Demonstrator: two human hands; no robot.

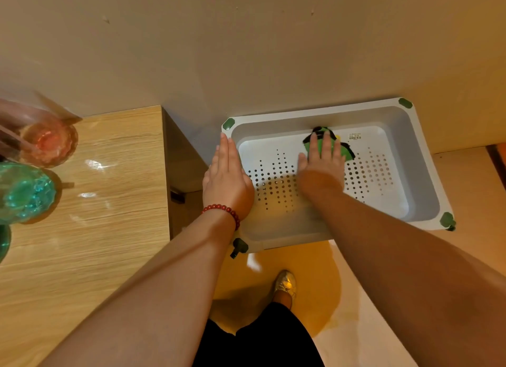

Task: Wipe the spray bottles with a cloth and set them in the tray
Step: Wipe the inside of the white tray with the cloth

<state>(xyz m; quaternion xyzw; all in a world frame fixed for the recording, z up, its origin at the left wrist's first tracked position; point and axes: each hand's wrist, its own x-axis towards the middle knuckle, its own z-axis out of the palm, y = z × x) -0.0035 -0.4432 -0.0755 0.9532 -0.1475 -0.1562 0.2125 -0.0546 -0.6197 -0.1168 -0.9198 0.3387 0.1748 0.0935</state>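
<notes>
**Cloth down in the tray, bottles not yet wiped**

The green cloth (345, 153) lies on the perforated floor of the white tray (315, 112), near its far wall. The right hand (323, 161) presses it flat, its fingers (327, 145) straight and spread, grasping nothing. The left hand (227, 180), with a red bead bracelet (223, 209) on its wrist, rests flat and released along the tray's left rim, seemingly to steady it. The tray sits against the wall, lower than the wooden bench (109, 202) to the left.

No bottle is in the tray. A pink bottle (49, 142) and a teal bottle (26, 192), both blurred, stand on the bench, well apart from the hands. The bottle wiping itself looks not yet begun. Next, the right fingers would need to gather up the cloth while the left hand reaches across to the bench for a bottle.
</notes>
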